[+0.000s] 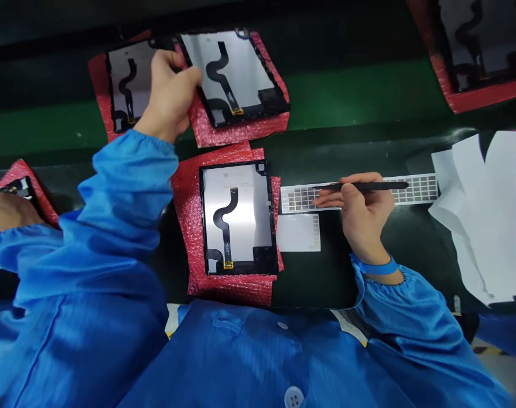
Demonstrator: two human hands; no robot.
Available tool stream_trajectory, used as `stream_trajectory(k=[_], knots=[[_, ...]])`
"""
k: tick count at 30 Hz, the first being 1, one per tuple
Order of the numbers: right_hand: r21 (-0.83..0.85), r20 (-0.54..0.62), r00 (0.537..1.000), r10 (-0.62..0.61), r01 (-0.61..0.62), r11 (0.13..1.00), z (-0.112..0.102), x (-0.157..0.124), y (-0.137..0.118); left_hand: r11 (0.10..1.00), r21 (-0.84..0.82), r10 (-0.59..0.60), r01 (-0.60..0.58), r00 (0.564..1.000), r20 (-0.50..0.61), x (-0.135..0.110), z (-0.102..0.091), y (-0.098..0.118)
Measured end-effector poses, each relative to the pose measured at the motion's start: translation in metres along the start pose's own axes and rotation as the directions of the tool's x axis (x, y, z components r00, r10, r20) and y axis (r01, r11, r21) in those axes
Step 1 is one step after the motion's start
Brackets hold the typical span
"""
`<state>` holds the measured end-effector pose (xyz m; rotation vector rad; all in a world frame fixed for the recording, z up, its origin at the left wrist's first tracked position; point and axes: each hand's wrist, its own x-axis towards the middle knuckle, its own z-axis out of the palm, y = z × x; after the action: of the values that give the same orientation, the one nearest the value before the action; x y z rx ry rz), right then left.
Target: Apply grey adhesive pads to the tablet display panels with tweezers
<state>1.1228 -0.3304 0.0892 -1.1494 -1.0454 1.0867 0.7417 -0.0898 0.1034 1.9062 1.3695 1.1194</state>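
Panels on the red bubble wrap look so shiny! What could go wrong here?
The left hand sits against a silver panel, so it might smudge it or bend its black ribbon cable. The right hand holds a slim black tool near the lower panel, and its thin tip might scratch that panel.

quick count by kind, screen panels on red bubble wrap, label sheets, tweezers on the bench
display panels on red bubble wrap: 5, two cut off by the picture edge
gridded label sheet: 1
plain pale sheet: 1
black tweezers: 1
total: 8
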Motion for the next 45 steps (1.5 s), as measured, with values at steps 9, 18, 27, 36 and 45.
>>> stream_trajectory(k=[9,18,27,36,45], knots=[[-0.074,0.038,0.998,0.059,-0.056,0.996,0.000,-0.003,0.004,0.717,-0.302,-0.639,0.629,0.765,0.076,-0.209,-0.043,0.149],[-0.205,0.170,0.979,0.114,-0.078,0.976,0.000,0.004,0.010,0.641,-0.161,-0.715,0.750,0.660,0.229,-0.275,-0.039,0.154],[-0.304,0.187,0.965,0.186,-0.123,0.945,-0.004,0.010,0.012,0.922,0.332,0.074,-0.199,0.933,0.353,-0.233,-0.021,0.185],[-0.258,0.134,0.967,0.216,-0.177,0.950,0.004,0.008,0.000,0.605,0.408,0.151,-0.684,0.602,0.784,-0.223,0.096,0.204],[-0.216,0.149,0.952,0.266,-0.231,0.949,0.001,0.012,-0.004,0.607,0.405,0.150,-0.684,0.599,0.787,-0.225,0.098,0.198]])
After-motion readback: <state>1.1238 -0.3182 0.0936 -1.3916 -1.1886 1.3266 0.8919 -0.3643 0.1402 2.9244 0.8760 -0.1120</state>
